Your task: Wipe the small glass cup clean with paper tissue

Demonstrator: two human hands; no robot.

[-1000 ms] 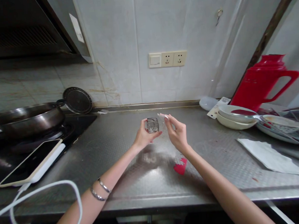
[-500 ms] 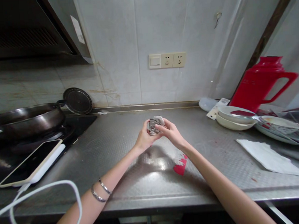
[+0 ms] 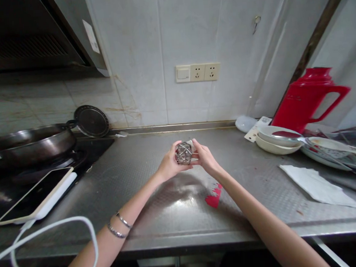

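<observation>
My left hand is wrapped round a small, round, see-through grey piece with criss-cross lines on its face, like a patterned glass cup. It is held up over the steel counter. On its right side my right hand is closed, with the fingertips at the piece. A small whitish scrap, perhaps folded tissue, shows between the right thumb and the piece. The right fingers partly hide that scrap. A torn red patch lies on the counter below my right hand.
A steel counter runs along the tiled wall. At left are a pan on the stove and a phone with a white cable. Stacked bowls, a red flask and a white napkin stand or lie at right.
The round piece has turned, so its criss-cross face shows more plainly. My right thumb has come off its front to the right side, and the whitish scrap shows less.
</observation>
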